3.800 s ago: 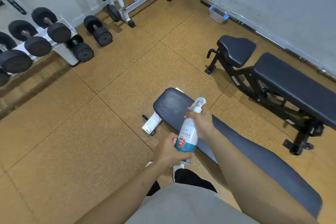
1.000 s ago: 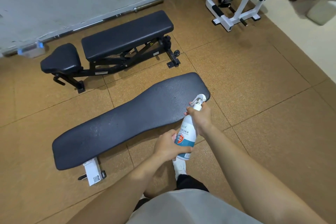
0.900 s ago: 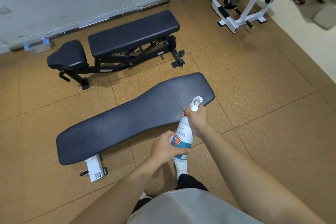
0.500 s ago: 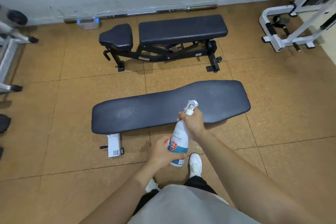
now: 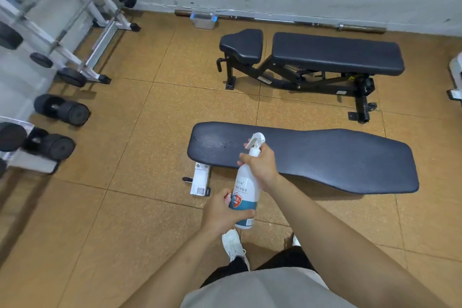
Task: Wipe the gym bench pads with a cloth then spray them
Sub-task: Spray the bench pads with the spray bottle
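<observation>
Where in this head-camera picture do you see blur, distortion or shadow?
Head view: the dumbbell rack at left is motion-blurred; the spray bottle, left hand, right hand and near bench pad are sharp; forearms stretch at the bottom edge, wide-angle distortion; soft shadows lie under it and the far bench.

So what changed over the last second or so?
The bottle, carried in both hands, moved along the near pad from its wide end to the end over the white foot; the view swung with it. Unchanged: left hand grips the bottle's base, right hand its neck at the trigger. Nothing let go.
</observation>
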### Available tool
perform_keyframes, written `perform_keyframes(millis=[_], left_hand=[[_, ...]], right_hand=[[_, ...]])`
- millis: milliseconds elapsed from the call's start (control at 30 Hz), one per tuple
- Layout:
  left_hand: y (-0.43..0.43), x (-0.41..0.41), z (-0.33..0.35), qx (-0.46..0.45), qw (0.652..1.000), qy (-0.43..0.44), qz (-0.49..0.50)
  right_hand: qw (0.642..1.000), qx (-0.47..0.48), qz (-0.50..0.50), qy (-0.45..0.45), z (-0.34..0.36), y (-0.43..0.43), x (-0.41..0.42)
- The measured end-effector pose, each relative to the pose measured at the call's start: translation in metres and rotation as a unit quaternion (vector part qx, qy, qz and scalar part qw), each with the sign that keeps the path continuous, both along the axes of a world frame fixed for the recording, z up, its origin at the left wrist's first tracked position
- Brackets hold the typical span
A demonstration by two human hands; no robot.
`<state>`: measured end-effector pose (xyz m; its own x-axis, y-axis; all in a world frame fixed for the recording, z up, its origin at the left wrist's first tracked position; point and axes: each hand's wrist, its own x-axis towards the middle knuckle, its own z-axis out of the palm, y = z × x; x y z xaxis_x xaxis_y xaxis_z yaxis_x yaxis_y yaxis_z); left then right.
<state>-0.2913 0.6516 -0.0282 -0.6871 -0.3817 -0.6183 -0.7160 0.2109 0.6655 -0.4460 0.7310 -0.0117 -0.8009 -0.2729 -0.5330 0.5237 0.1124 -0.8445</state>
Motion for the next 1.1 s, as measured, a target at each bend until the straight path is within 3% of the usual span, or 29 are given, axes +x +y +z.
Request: perform_keyframes(millis=[267, 467, 767, 1100], left_hand=[[-0.019, 0.03, 0.001, -0.001, 0.998, 0.007, 0.066], [0.007, 0.014, 0.006, -0.007, 0.998, 0.006, 0.065], [0.09, -0.061, 0.016, -0.001, 0.993, -0.014, -0.119], [0.218, -0.137, 0.004, -0.019, 0.942, -0.018, -0.335]], right_hand=[[0.997, 0.007, 0.079, 0.003, 0.0, -0.041, 0.019], [0.998, -0.006, 0.056, -0.011, 0.0, -0.015, 0.001], [0.99, -0.02, -0.133, -0.047, -0.007, 0.121, -0.042], [0.93, 0.012, -0.356, -0.085, -0.019, 0.299, -0.065]])
